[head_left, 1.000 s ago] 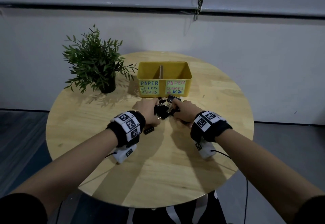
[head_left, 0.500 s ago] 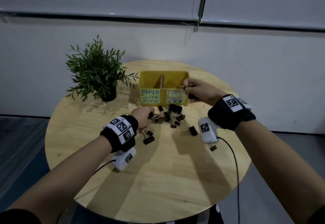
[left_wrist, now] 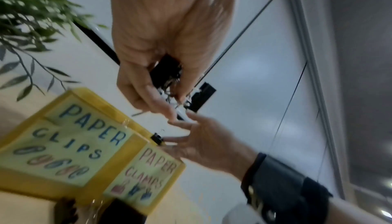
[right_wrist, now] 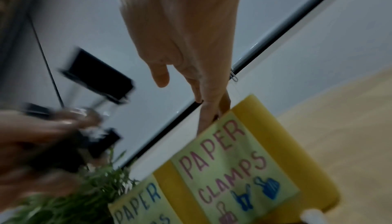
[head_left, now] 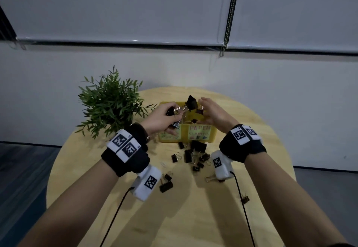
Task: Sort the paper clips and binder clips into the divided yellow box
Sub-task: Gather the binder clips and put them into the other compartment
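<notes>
- Round table [head_left: 174,217] of pale wood, standing close to a plain white wall [head_left: 280,95].
- Potted green plant [head_left: 110,103] on the table's far left part, casting a soft shadow on the wood.
- Two white roller blinds [head_left: 120,6] above the wall, drawn down, with a beaded pull chain [head_left: 229,14] hanging between them.
- Dark grey floor [head_left: 21,171] on both sides of the table.
- Dim, even light throughout.
</notes>
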### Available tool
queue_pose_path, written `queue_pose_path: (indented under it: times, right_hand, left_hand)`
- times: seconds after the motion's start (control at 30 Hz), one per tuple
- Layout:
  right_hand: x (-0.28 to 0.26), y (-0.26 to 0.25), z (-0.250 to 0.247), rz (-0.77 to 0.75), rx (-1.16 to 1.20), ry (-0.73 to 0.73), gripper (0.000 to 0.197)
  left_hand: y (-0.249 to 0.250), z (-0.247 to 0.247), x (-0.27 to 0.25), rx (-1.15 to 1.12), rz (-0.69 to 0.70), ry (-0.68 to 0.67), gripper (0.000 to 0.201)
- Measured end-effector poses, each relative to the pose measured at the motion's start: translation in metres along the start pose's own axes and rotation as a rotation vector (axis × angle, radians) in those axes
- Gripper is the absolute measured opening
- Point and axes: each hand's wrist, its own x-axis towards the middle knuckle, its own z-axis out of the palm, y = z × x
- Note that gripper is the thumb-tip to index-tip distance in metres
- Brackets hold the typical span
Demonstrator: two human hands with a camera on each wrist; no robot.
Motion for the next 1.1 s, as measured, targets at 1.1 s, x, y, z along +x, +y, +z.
queue_pose_path:
  times: [1.1]
  right_hand:
    - [-0.062,0.021,-0.013,-0.360,-1.266,0.465,0.026]
  left_hand:
    - [-0.021,0.045,0.009,0.742,0.356,0.323,0.021]
